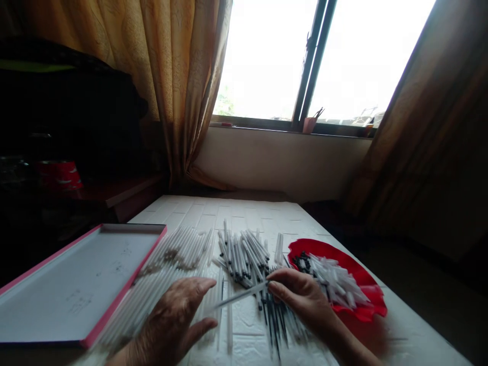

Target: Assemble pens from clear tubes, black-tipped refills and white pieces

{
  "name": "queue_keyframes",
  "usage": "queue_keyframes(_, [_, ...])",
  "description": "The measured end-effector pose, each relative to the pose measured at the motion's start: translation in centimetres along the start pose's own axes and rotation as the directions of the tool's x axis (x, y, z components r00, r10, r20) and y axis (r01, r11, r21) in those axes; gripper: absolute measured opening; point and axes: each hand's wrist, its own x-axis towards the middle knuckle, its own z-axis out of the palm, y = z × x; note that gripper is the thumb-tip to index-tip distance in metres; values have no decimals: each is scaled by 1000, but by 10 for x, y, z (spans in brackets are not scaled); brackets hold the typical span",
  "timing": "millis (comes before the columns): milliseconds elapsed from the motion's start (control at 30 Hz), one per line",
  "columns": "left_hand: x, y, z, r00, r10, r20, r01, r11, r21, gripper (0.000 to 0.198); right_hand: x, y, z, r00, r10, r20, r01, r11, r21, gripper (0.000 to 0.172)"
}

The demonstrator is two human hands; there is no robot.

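My right hand (301, 297) pinches one thin white pen tube (240, 296) by its right end; the tube slants down to the left toward my left hand. My left hand (173, 320) lies on the white table (247, 213) with its fingers loosely spread, resting on a row of white tubes (152, 290). Just beyond both hands lies a heap of white tubes with dark tips (240, 254). Dark thin refills (276, 323) lie under my right hand. A red dish (366, 284) to the right holds white caps and small black pieces.
A shallow white tray with a pink rim (76, 284) sits at the left. Curtains hang on both sides of a bright window (267, 61). Dark furniture stands at the far left, with a red container (59, 175) on it.
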Motion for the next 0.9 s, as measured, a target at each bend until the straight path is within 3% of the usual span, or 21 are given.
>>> queue_keyframes(200, [-9, 23, 4, 1000, 10, -19, -12, 992, -124, 17, -34, 4, 6, 992, 104, -65, -95, 987, 129, 46])
queue_keyframes(367, [-11, 20, 1, 998, 11, -69, -23, 985, -174, 16, -47, 5, 15, 988, 98, -122, -78, 984, 161, 42])
queue_keyframes(533, [-8, 19, 0, 995, -19, -95, 1, 984, -180, 24, -47, 2, 18, 990, 16, -141, -1, 994, 106, 42])
queue_keyframes(700, [3, 25, -11, 997, -71, 22, 73, 978, -197, 26, -34, -14, 2, 992, -118, -41, 116, 992, -38, 20])
queue_keyframes(800, [11, 24, -14, 989, -95, 111, 115, 975, -190, 27, -17, -25, -7, 976, -203, 77, 214, 960, -180, 16])
queue_keyframes(900, [20, 15, -7, 994, -96, 57, 104, 978, -180, 25, 3, -33, -14, 969, -192, 155, 220, 956, -194, 20])
